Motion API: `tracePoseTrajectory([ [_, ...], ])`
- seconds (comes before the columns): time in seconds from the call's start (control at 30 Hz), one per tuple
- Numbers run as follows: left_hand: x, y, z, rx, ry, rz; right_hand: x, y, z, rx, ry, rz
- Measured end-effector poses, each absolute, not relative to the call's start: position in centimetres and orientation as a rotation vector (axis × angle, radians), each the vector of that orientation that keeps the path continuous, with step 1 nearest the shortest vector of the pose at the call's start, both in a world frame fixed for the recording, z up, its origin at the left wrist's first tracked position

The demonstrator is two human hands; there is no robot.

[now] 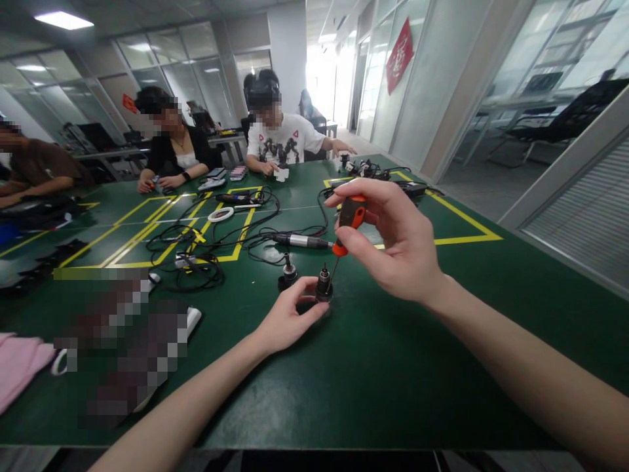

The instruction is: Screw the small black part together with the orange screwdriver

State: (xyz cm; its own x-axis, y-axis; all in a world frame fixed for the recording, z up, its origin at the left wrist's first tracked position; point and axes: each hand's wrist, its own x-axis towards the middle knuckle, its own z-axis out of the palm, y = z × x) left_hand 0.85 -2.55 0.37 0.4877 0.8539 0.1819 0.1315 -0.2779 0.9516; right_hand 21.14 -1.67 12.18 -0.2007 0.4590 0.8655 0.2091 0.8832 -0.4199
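A screwdriver with an orange-and-grey handle is gripped between the thumb and fingers of the right hand, above a black fitting. The black fitting is clamped upright at the green table by the left hand. The blade is angled down along the fitting's right side; whether contact is made cannot quite be told. Left of the fitting, a second fitting is stood nearby; beyond the held fitting, a silver-and-black cylindrical tool is laid flat.
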Motion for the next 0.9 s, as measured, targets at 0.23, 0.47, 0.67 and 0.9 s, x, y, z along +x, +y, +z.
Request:
tracePoseTrajectory([
  [0.23,0.7,-2.2,0.9,1.794,0.840,0.746,21.4,-1.9,12.2,-0.492,-1.762,0.353],
  [0.47,0.2,-2.4,1.6,1.809,0.828,0.630,22.3,-0.2,12.2,-0.641,-1.614,0.417],
  [0.67,0.2,-2.5,1.2,1.701,0.913,0.667,22.9,1.4,11.9,-0.735,-1.558,0.402],
  [0.9,0.2,-2.3,1.0,1.569,0.956,0.778,23.5,2.0,11.8,-0.829,-1.583,0.446],
])
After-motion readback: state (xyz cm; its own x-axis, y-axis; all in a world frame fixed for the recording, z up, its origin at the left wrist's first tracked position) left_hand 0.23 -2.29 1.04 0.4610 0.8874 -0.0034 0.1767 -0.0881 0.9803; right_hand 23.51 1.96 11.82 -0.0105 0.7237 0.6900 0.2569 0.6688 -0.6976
